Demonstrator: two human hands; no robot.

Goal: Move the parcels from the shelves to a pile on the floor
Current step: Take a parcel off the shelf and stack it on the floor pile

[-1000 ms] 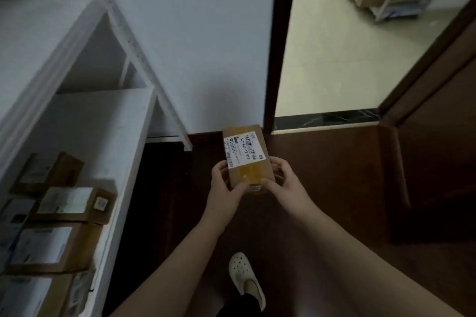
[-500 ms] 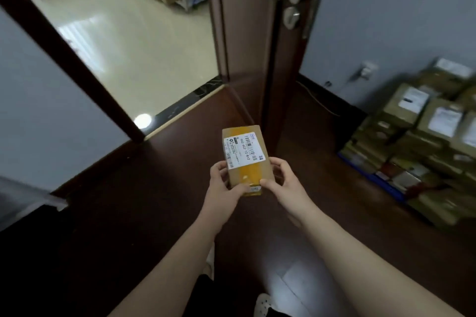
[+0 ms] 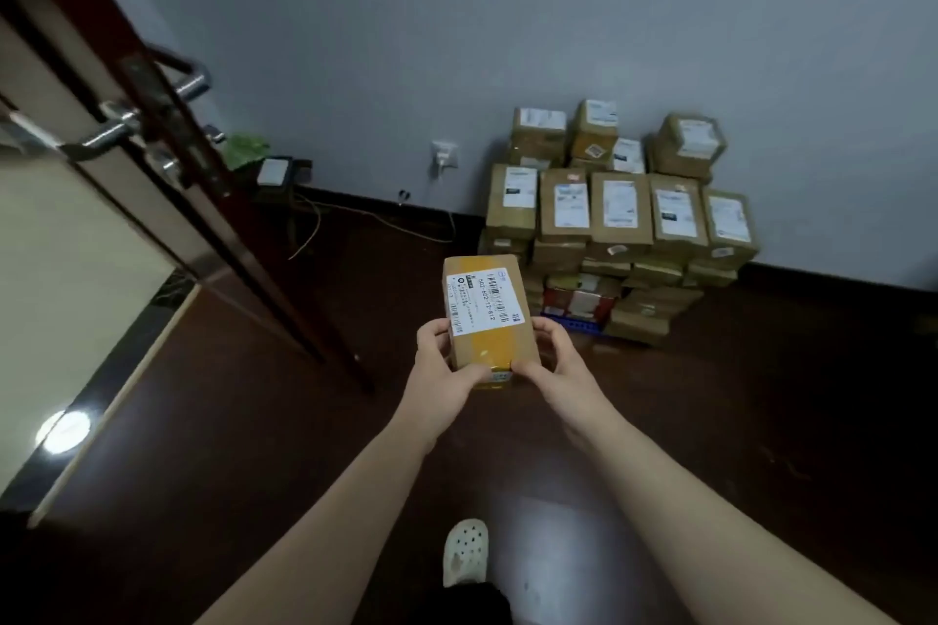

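A small brown cardboard parcel (image 3: 487, 315) with a white barcode label and yellow tape sits between my two hands at mid-frame, held out in front of me above the floor. My left hand (image 3: 440, 365) grips its left near corner, thumb on top. My right hand (image 3: 561, 368) grips the right near corner the same way. Ahead, against the grey wall, stands the pile of labelled cardboard parcels (image 3: 619, 223) on the dark floor, several rows high. The shelves are out of view.
An open dark wooden door (image 3: 167, 157) with a metal handle juts in from the left, its edge reaching toward the middle. A wall socket with a cable (image 3: 444, 157) lies left of the pile. Dark wooden floor (image 3: 761, 421) spreads between me and the pile. My white clog (image 3: 464, 551) shows below.
The view has swung right from the shelves, past the doorway, to face the parcel pile, which now sits straight ahead. Both hands keep the same hold on the parcel.
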